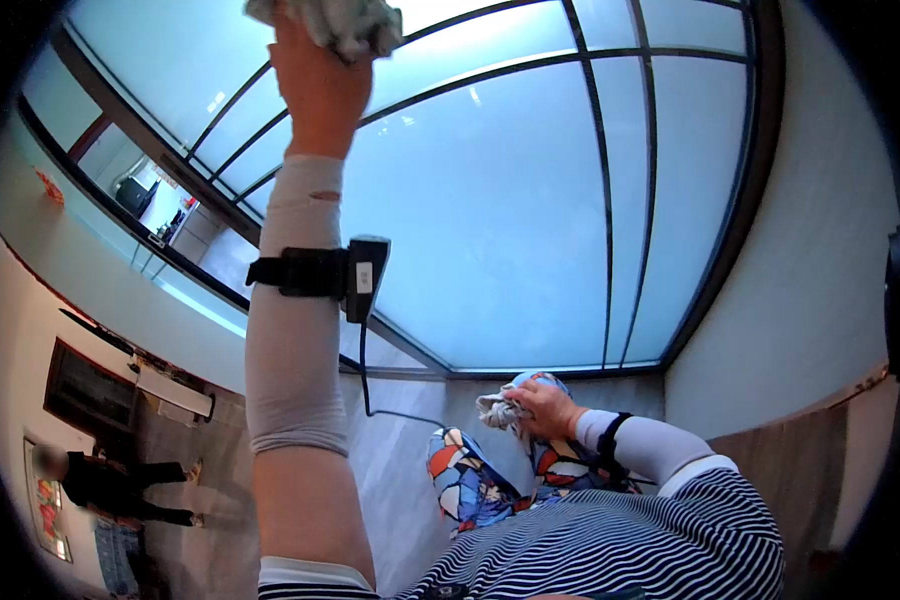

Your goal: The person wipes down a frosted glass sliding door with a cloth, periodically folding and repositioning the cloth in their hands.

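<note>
My left arm is stretched high up the frosted glass door [480, 200], and my left hand [322, 95] is closed on a grey-white cloth [358, 25]. The cloth lies against or just in front of the upper glass and is partly cut off by the top edge; I cannot tell whether it touches. Low down, beside my patterned trouser legs [468, 478], my right hand [552, 408] grips a bunched pale cloth [500, 408].
Dark bars frame the glass panels. To the left, an opening shows another room with a counter [192, 235]. A plain wall [820, 220] stands at right. At lower left a person in dark clothes [110, 485] stands on the wooden floor. A cable [365, 365] hangs from my left forearm's strapped device.
</note>
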`<state>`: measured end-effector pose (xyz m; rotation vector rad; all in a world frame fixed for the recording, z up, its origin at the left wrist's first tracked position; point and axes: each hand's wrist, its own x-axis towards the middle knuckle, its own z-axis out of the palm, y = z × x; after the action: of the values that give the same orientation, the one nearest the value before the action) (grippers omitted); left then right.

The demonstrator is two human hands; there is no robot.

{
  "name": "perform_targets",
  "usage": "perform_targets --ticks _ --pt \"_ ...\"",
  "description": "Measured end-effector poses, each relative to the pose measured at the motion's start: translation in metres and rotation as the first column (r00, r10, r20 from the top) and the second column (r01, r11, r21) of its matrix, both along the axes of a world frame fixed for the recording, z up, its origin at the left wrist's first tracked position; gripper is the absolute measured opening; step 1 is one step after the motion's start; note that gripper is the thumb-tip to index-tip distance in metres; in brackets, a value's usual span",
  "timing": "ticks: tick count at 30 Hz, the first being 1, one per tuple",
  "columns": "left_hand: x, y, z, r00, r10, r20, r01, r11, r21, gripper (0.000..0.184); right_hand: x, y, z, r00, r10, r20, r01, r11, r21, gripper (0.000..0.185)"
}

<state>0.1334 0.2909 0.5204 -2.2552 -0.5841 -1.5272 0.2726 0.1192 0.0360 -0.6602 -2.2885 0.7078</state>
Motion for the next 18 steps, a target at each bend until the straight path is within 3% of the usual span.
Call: perform_targets --ticks 1,2,4,5,6,7,8,9,11,15,17,18 --pt "0.012 -0.007 0.002 0.983 0.183 0.034 -0.185 0.942 0.279 0.027 0.000 0.000 -0.001 1.000 -0.003 -0.002 0.003 1.000 -0.010 0.062" --pt "0.024 -0.012 0.001 0.997 -0.044 0.056 0.045 0.999 -0.007 0.034 -0.001 0.000 -0.002 1.000 -0.002 0.013 0.002 1.000 -0.019 0.062" --pt "0.036 -0.005 -0.018 0.964 0.261 -0.048 -0.217 0.879 0.425 0.043 0.001 0.000 0.003 1.000 0.013 0.023 -0.012 0.999 -0.037 0.062" --pt "0.045 -0.012 -0.033 0.942 0.303 -0.146 -0.264 0.935 0.239 0.052 0.000 0.000 0.002 1.000 0.010 0.024 -0.009 0.999 -0.048 0.062" --pt "0.054 -0.009 -0.049 0.910 0.370 -0.186 -0.274 0.874 0.400 0.054 -0.001 0.001 -0.002 1.000 0.011 0.012 -0.011 1.000 -0.029 0.062" --pt "0.069 -0.021 -0.061 0.906 0.327 -0.270 -0.326 0.944 0.049 0.052 -0.002 0.000 -0.003 1.000 0.013 0.000 -0.013 1.000 -0.010 0.062" --pt "0.076 -0.023 -0.079 0.841 0.402 -0.363 -0.295 0.902 0.315 0.046 -0.002 0.000 -0.001 1.000 0.014 0.009 -0.014 1.000 -0.017 0.061" --pt "0.069 -0.013 -0.111 0.748 0.515 -0.418 -0.328 0.835 0.443 0.049 -0.001 -0.002 0.002 1.000 0.000 0.016 0.001 1.000 -0.010 0.060" --pt "0.081 -0.015 -0.152 0.657 0.566 -0.498 -0.357 0.816 0.456 0.035 -0.002 -0.002 0.002 1.000 0.003 0.012 -0.003 1.000 -0.030 0.059" --pt "0.068 -0.023 -0.245 0.590 0.397 -0.703 -0.232 0.917 0.323 0.037 -0.002 -0.005 -0.001 1.000 -0.010 0.016 0.010 1.000 -0.026 0.059" --pt "0.055 -0.030 -0.275 0.450 0.352 -0.821 -0.211 0.935 0.285 0.036 -0.002 -0.005 -0.004 1.000 -0.017 0.025 0.018 0.999 -0.029 0.059" --pt "0.047 -0.028 -0.284 0.453 0.347 -0.821 -0.202 0.937 0.284 0.036 -0.001 -0.005 -0.005 0.998 -0.026 0.062 0.028 0.999 -0.038 0.060"
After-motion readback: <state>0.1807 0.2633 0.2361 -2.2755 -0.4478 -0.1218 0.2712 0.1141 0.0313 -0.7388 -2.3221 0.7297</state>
